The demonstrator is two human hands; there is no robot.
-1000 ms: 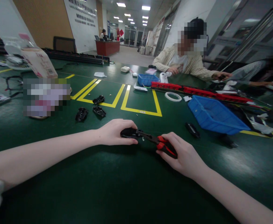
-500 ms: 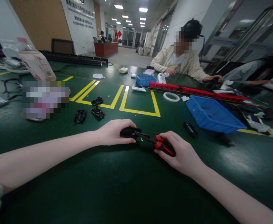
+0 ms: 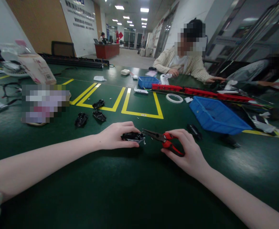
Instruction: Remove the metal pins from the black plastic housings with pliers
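My left hand (image 3: 117,136) is closed around a small black plastic part (image 3: 132,137), thumb on the near side and fingers over the far side. The part's open inner side now shows, with fine details too small to make out. In my right hand (image 3: 187,149) is a pair of needle-nose pliers (image 3: 167,140) with red and black handles. Their dark jaws point left and stand a little apart from the part's right end. A tiny light scrap (image 3: 144,142) lies by that end. Three similar black parts (image 3: 81,120) rest on the table to the left, beyond my left forearm.
A blue bin (image 3: 219,119) stands at the right, with a black cylindrical piece (image 3: 194,131) beside it. Yellow tape (image 3: 141,114) marks the green table (image 3: 120,187). Farther back are a tape ring (image 3: 174,98), red strips (image 3: 199,93) and a co-worker (image 3: 182,60). A bottle (image 3: 36,68) leans at left.
The pliers have drawn back to the right, off the black part, and their handles are spread wider. The part has turned in my left hand, showing its inner side.
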